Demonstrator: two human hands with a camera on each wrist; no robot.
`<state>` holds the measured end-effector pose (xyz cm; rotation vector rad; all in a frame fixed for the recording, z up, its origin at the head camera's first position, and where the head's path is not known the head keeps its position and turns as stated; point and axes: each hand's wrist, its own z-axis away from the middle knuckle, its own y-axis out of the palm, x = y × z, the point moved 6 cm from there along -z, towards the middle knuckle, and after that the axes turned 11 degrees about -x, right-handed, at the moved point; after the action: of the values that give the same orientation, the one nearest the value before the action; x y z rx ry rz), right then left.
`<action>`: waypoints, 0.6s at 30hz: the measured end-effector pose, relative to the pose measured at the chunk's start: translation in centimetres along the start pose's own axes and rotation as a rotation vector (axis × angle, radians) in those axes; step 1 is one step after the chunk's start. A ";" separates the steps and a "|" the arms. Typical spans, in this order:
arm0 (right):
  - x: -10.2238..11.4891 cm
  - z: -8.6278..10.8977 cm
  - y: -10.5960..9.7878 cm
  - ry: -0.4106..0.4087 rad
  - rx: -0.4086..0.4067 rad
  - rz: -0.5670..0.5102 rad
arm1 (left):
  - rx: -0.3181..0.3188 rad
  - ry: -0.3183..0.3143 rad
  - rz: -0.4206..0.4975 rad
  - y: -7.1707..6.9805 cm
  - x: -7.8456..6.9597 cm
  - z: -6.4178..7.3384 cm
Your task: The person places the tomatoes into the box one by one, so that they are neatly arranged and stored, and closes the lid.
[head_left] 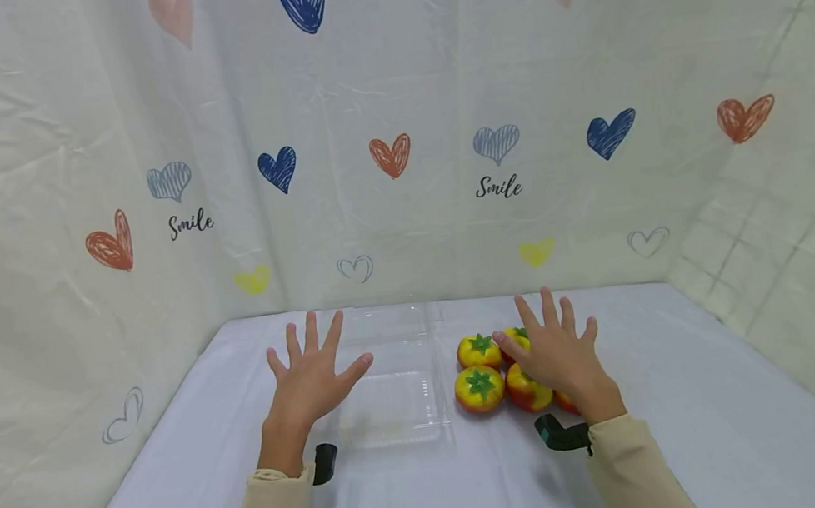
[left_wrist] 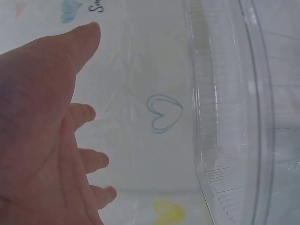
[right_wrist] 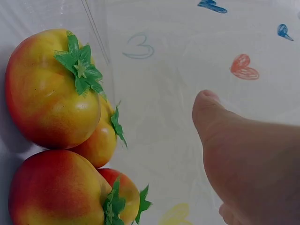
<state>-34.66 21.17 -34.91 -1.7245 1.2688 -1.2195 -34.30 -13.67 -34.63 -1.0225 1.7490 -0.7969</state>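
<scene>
- Heart-printed white cloth forms the backdrop [head_left: 423, 59] behind a white-covered surface [head_left: 695, 389].
- The left hand [head_left: 311, 391] is released, its fingers [head_left: 311, 332] spread and holding nothing; it hovers at the left side of a see-through box [head_left: 395, 406].
- The right hand [head_left: 562, 364] is released too, fanned out above the fruits [head_left: 479, 392]; in the right wrist view its thumb [right_wrist: 211, 112] stands apart from them.
- At least five fruits, yellow and red, bunch together on the surface just right of the box, some partly hidden by the right hand.
- Their green leaves [right_wrist: 80, 69] look thin, so a grip round the widest part should serve better than a pinch on the top.
- With the fruits this close, picking an outer one first would probably disturb its neighbours least; round sides may roll if nudged.
- The box lies between the hands; its far panel [head_left: 385, 323] may be a lid folded back, but the edges are too faint to tell.
- Its walls look light and thin, so a steadying left hand would best press gently at the rim.
</scene>
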 end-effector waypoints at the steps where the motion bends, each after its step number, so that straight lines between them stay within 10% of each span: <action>1: -0.1 0.0 0.0 0.003 0.002 0.000 | 0.001 0.002 0.001 0.0 -0.1 0.0; 18: -0.8 0.0 -0.1 0.012 0.021 -0.024 | 0.023 -0.006 0.089 0.2 0.0 -0.1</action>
<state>-34.74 21.96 -35.05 -1.7247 1.2414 -1.2545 -34.44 -13.54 -34.76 -0.9247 1.7633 -0.7554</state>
